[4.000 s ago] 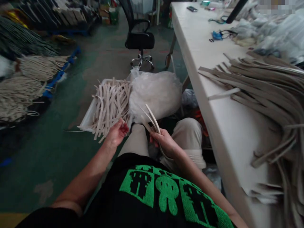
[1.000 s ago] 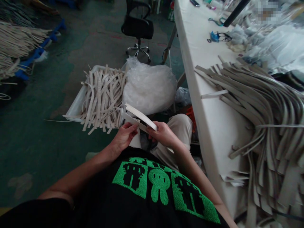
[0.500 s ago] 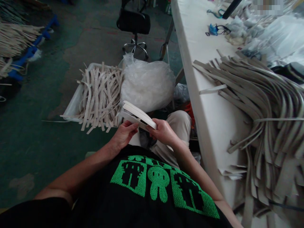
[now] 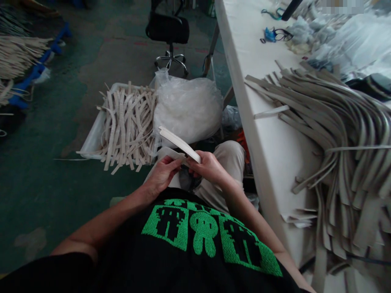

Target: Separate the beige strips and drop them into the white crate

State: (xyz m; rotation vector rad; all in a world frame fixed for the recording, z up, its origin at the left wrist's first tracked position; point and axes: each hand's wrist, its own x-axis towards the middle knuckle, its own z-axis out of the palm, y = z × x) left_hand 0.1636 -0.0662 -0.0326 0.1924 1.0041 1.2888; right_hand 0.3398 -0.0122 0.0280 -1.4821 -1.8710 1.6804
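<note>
My right hand (image 4: 208,167) is closed on a pale flat strip (image 4: 179,143) that points up and to the left over my lap. My left hand (image 4: 161,174) pinches the lower layer of strip (image 4: 167,153) just beneath it. Both hands meet above my knees. Just ahead on the floor stands a white tray (image 4: 91,140) heaped with short beige strips (image 4: 128,124). A crumpled clear plastic bag (image 4: 187,106) lies against the tray's right side.
A long white table (image 4: 259,89) runs along my right, with a big heap of long grey-beige strips (image 4: 332,126) spilling over its edge. A black office chair (image 4: 168,32) stands farther off on the green floor. Bundles of strips on blue racks (image 4: 21,61) lie at the far left.
Four seconds ago my left hand was at the tray's strips, apart from the right. It has come to the strip in my right hand, and the two layers have spread slightly.
</note>
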